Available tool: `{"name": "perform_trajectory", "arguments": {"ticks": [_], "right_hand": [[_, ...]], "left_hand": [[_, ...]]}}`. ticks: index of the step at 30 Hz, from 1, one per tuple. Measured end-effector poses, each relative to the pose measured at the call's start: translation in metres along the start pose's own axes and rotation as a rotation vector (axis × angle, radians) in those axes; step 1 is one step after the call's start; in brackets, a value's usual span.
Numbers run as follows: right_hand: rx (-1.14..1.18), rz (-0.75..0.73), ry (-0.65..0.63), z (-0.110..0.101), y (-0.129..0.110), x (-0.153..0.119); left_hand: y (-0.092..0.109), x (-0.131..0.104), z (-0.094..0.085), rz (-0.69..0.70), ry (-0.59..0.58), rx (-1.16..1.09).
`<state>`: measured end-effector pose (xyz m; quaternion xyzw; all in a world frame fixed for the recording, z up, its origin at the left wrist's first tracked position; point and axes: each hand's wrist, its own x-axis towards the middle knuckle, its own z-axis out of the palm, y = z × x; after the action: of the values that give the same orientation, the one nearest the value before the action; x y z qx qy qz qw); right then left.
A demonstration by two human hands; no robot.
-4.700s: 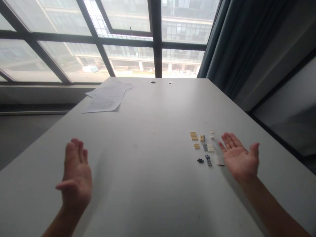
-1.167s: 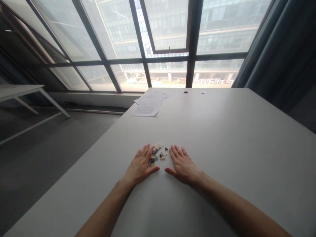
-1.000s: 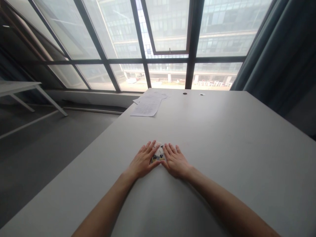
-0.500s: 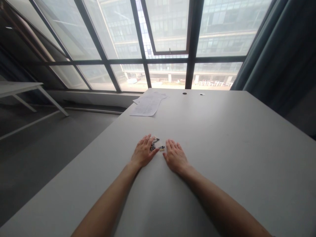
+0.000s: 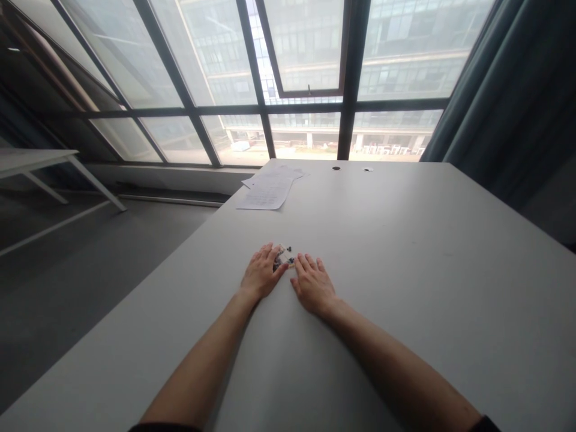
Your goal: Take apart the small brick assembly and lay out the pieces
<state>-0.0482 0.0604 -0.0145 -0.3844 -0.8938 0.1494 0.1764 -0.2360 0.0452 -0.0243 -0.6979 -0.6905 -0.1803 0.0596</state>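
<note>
Small flat pieces (image 5: 285, 255), dark, white and a little tan, lie in a cluster on the white table (image 5: 288, 360); they look like jigsaw puzzle pieces, but they are too small to be sure. My left hand (image 5: 261, 270) lies palm down over the left side of the cluster, its fingers stretched out and covering part of it. On the right side, my right hand (image 5: 312, 279) rests flat with its fingers extended, the fingertips at the cluster's right edge. Neither hand has its fingers closed around anything.
Printed paper sheets (image 5: 269, 189) lie at the table's far left edge. Two round cable holes (image 5: 336, 168) are near the far edge. A second white table (image 5: 40, 157) stands at the left, windows rise ahead, and a dark curtain (image 5: 499, 102) hangs at the right.
My right hand has slid left, bringing its fingertips to the pieces, which now sit closer together. My left hand has stayed nearly in place.
</note>
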Motion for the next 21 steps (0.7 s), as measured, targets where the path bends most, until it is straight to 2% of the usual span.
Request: {"name": "perform_trajectory", "arguments": {"ticks": [2, 5, 9, 10, 13, 14, 16, 18, 21], "right_hand": [[0.117, 0.001, 0.047, -0.007, 0.007, -0.009], [0.398, 0.038, 0.149, -0.022, 0.030, -0.036], [0.937, 0.219, 0.316, -0.051, 0.078, -0.089], [1.102, 0.278, 0.410, -0.060, 0.092, -0.103], [1.490, 0.481, 0.826, -0.085, 0.127, -0.140], [1.537, 0.524, 0.932, -0.092, 0.136, -0.150], [1.570, 0.562, 1.030, -0.100, 0.148, -0.164], [1.564, 0.577, 1.034, -0.103, 0.153, -0.170], [1.538, 0.577, 1.010, -0.104, 0.148, -0.168]], "left_hand": [[0.000, -0.001, -0.001, -0.061, 0.067, 0.007], [0.000, -0.008, -0.004, -0.109, 0.176, -0.051], [-0.001, -0.019, -0.007, -0.252, 0.407, -0.549], [0.000, -0.021, -0.008, -0.302, 0.450, -0.641], [0.006, -0.021, -0.011, -0.401, 0.528, -0.909], [0.010, -0.021, -0.012, -0.408, 0.544, -1.037], [0.019, -0.019, -0.013, -0.392, 0.559, -1.277], [0.029, -0.017, -0.014, -0.367, 0.559, -1.379], [0.043, -0.017, -0.022, -0.357, 0.554, -1.404]]}}
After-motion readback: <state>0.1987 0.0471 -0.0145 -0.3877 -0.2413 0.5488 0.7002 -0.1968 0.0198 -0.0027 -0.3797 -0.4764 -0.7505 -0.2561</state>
